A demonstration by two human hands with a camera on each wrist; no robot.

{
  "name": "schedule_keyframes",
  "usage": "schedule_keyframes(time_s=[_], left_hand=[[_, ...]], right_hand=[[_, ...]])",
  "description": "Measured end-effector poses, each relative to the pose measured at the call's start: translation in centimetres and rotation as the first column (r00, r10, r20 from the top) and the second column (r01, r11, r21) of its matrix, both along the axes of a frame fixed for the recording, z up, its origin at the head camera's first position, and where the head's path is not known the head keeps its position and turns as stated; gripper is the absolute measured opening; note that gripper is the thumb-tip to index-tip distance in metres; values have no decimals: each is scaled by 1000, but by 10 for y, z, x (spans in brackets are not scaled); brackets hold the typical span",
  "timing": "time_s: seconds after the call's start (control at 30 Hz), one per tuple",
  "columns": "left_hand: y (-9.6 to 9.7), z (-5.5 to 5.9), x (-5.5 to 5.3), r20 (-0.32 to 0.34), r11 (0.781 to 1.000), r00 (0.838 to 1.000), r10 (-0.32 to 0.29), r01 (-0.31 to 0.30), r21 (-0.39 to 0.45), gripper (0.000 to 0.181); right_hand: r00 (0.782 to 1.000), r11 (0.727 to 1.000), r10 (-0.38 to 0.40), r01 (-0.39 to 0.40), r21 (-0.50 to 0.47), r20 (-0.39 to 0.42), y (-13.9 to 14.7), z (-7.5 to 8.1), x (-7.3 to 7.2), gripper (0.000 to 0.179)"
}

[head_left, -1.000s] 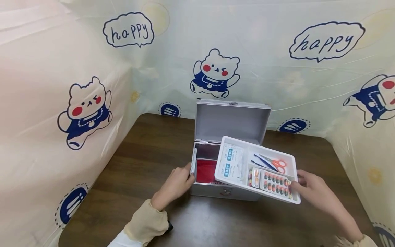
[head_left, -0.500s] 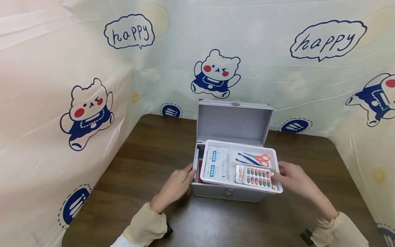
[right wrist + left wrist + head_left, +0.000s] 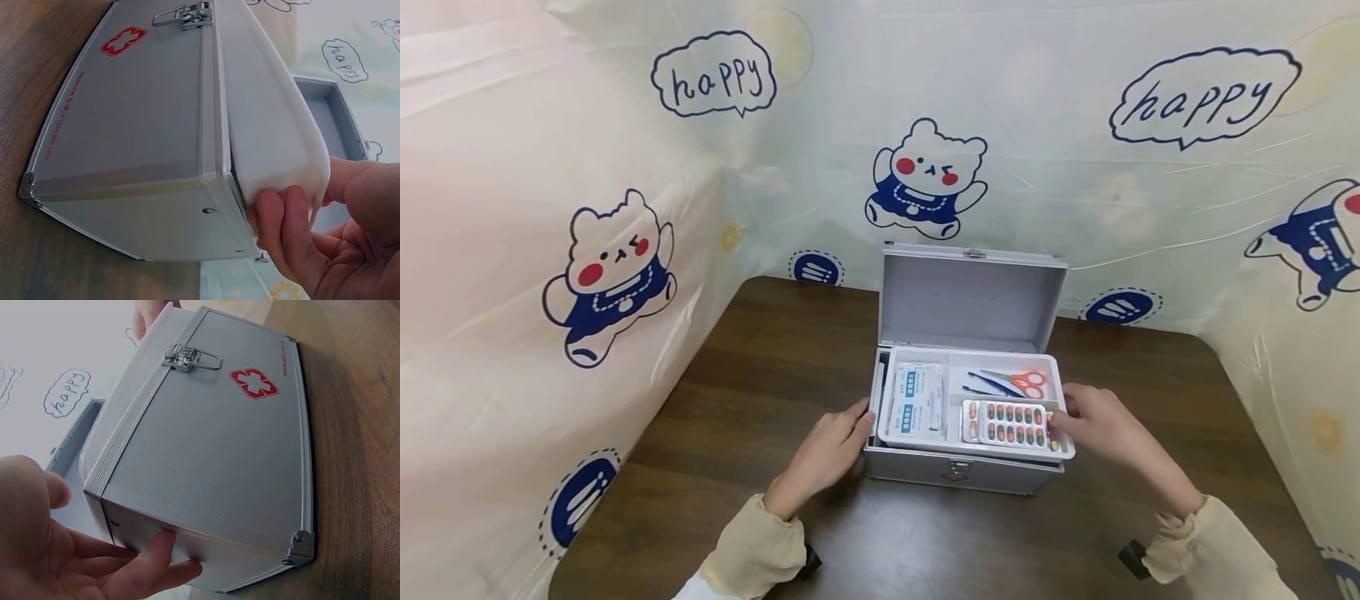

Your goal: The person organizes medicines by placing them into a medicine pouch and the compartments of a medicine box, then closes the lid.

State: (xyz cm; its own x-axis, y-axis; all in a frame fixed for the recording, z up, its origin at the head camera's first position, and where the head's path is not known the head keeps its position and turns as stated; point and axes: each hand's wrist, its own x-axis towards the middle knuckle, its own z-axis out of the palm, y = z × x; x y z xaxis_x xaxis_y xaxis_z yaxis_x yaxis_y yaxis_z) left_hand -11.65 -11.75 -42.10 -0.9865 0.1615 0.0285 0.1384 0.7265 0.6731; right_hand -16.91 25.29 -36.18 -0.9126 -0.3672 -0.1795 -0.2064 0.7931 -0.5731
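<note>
A silver first-aid case (image 3: 910,467) stands on the table with its lid (image 3: 973,300) raised. A white tray (image 3: 973,451) sits in its mouth, the right end standing higher than the left. Alcohol pad sachets (image 3: 917,402), orange-handled scissors (image 3: 1030,383), dark blue tweezers (image 3: 988,387) and capsule blister packs (image 3: 1015,423) lie in the tray. My right hand (image 3: 1112,425) grips the tray's right end, thumb over the rim and fingers under it. Fairly straight fingers of my left hand (image 3: 81,556) rest against the case's left side, with the thumb near the rim.
The case rests on a dark wooden table (image 3: 775,358). A patterned cloth (image 3: 1037,167) with bears and "happy" bubbles hangs behind and at both sides. The metal latch (image 3: 187,357) on the case front hangs undone.
My right hand has brought the tray left and down from its tilted place at the right into the case's mouth. My left hand stays at the case's left side.
</note>
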Motion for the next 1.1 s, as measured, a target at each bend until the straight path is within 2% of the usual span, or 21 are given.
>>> schedule_keyframes(time_s=[0.2,0.5,0.6,0.77,0.93,1.1], left_hand=[[0,-1,-2,79,1000,997,-8,7,6,51],[2,-2,-3,95,1000,995,-18,15,26,49],[1,-3,-4,100,999,995,-17,13,43,47],[3,1,-4,107,999,994,16,-20,36,44],[6,3,-5,123,999,992,35,-38,22,46],[8,4,-5,147,999,989,30,-34,24,45]], right_hand=[[1000,1000,-4,4,23,-2,-4,-1,-2,38],[999,1000,-12,11,24,32,-13,-2,-4,37],[1000,999,-11,10,37,25,-15,-2,-4,44],[1000,999,-17,19,43,-26,-19,-4,0,62],[992,990,-17,34,134,-124,-23,-8,2,57],[991,981,-20,45,190,-129,-25,-12,5,59]])
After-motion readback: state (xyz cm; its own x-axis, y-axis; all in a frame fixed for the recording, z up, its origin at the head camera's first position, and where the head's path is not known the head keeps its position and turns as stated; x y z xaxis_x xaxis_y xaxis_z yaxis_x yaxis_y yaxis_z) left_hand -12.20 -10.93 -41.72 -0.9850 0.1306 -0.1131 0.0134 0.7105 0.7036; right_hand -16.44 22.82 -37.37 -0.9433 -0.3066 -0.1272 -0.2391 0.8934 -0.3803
